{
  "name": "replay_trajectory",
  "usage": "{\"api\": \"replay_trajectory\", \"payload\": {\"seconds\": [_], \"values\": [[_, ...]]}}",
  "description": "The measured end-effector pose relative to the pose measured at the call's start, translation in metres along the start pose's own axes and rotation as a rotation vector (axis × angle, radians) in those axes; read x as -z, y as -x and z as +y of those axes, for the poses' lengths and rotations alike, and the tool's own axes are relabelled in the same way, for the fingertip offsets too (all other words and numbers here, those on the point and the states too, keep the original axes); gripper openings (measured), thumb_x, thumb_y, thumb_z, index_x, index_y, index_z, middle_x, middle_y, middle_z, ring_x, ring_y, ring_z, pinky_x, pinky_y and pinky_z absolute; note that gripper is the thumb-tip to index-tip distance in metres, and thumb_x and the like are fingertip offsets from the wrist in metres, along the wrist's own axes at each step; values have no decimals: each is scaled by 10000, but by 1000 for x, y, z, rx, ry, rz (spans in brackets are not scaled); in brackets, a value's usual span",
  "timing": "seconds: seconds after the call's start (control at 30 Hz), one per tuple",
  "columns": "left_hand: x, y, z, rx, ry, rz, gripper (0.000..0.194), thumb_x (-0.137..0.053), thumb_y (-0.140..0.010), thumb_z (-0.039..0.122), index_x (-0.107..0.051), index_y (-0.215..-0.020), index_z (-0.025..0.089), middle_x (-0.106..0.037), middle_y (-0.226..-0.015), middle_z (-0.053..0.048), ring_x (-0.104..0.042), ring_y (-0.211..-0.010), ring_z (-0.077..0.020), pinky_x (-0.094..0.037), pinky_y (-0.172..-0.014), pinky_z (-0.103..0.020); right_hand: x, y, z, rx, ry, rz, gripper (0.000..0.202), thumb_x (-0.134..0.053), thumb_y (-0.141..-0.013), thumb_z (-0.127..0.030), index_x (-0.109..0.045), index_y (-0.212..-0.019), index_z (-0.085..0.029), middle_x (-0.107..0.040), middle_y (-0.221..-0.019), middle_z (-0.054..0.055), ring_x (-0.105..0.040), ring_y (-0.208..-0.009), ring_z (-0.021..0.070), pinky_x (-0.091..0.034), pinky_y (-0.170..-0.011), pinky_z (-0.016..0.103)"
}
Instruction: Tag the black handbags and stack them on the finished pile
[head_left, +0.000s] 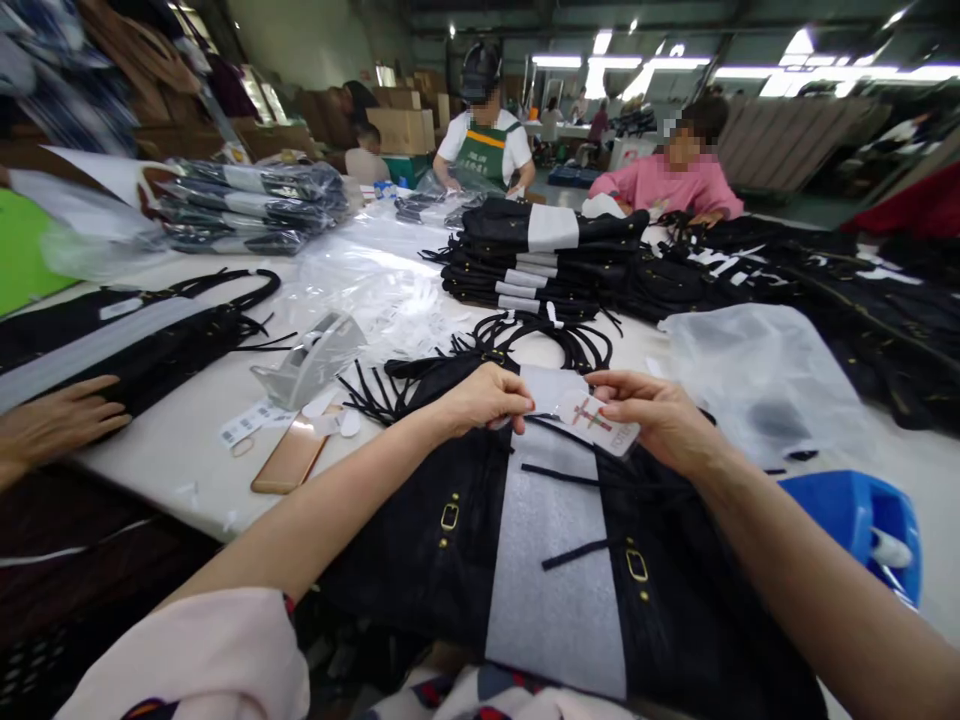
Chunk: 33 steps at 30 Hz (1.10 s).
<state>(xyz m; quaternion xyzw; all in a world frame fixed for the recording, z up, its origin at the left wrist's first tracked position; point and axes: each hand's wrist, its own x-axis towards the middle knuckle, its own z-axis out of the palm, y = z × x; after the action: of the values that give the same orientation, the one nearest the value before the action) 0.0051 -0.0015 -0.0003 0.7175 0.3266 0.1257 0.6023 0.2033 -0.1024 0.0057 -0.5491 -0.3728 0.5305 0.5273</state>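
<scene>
A black bag (pixel 420 560) with brassy buckles (pixel 449 516) and a pale grey band (pixel 551 610) lies at the near edge of the table (pixel 202 480), the right hand (pixel 664 415) pinching a white, red-printed card (pixel 592 420) over it, the left hand's grip (pixel 495 400) narrow, on what I can't tell from here.

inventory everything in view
black bag: 1, black, foreground
strip: 1, grey, on bag
printed tag: 1, white, above strip
phone: 1, copper, left
tape dispenser: 1, grey, behind phone
second bag: 1, black, left
stacked bags: several, black, centre
wrapped bags: several, dark, left
plastic bag: 1, translucent, right
blue object: 1, blue, right
table: 1, white, beneath
coworkers: several, mixed clothing, background
coworker's hand: 1, bare, far left
left hand: 1, bare, beside tag
right hand: 1, bare, holding tag
</scene>
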Motion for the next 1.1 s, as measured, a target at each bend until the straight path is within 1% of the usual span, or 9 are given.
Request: {"api": "replay_trajectory", "payload": {"seconds": [0.3,0.43,0.53,0.6,0.73,0.8,0.9,0.97,1.1], "values": [[20,1,-35,9,-327,193,97,-512,-638,144,-597,-596,124,-557,-484,13,-499,-487,-90,-355,-497,-199,-1,-7,30,-118,7,-17,387,-710,-500,-161,-642,-881,-167,-573,-732,-21,-550,-609,98,-428,-577,232],[20,-1,-41,-36,-141,355,82,-507,-679,175,-570,-660,125,-587,-574,3,-516,-555,-88,-372,-547,-195,-1,-12,33,-122,285,-99,438,-697,-546,-227,-613,-969,-153,-616,-846,36,-583,-766,178,-458,-714,322],[13,-3,-38,-81,-32,248,107,-494,-722,221,-550,-717,131,-523,-513,33,-476,-491,-76,-360,-511,-191,-16,-23,27,103,537,-164,608,-708,-572,-247,-526,-1150,-188,-548,-1159,86,-483,-1083,241,-360,-934,405],[11,-5,-34,-137,-135,155,105,-495,-719,211,-566,-709,135,-511,-520,36,-464,-490,-75,-350,-499,-189,-34,-33,25,224,518,-242,705,-702,-599,-252,-425,-1247,-214,-515,-1210,80,-453,-1126,226,-339,-959,400],[27,-17,-28,-206,-337,79,118,-507,-695,191,-611,-684,136,-592,-648,4,-516,-617,-101,-385,-579,-198,-67,-57,34,35,276,-404,442,-627,-679,-302,-494,-1082,-178,-584,-720,-7,-553,-630,121,-453,-601,261],[45,-31,-30,-172,-334,84,142,-514,-695,198,-632,-745,136,-618,-720,-8,-538,-684,-120,-404,-636,-208,-73,-71,41,-111,190,-361,246,-574,-719,-359,-535,-850,-155,-433,-524,-64,-397,-422,60,-337,-421,198],[73,-61,-39,-10,-397,242,134,-526,-627,103,-638,-691,140,-615,-721,-22,-536,-733,-143,-398,-697,-230,-74,-95,45,-193,74,-213,209,-543,-734,-348,-498,-701,-147,-323,-476,-86,-246,-373,26,-188,-363,171],[85,-81,-48,89,-435,307,135,-520,-548,31,-603,-550,138,-572,-604,-20,-518,-679,-150,-388,-672,-244,-73,-112,45,-178,59,-85,157,-530,-735,-293,-493,-694,-146,-333,-473,-82,-235,-375,26,-169,-366,171],[94,-105,-64,156,-331,233,145,-525,-493,14,-602,-542,127,-485,-471,23,-435,-495,-102,-349,-527,-229,-76,-140,43,-128,262,63,154,-493,-748,-270,-503,-651,-151,-334,-442,-72,-257,-366,45,-178,-366,198]]}}
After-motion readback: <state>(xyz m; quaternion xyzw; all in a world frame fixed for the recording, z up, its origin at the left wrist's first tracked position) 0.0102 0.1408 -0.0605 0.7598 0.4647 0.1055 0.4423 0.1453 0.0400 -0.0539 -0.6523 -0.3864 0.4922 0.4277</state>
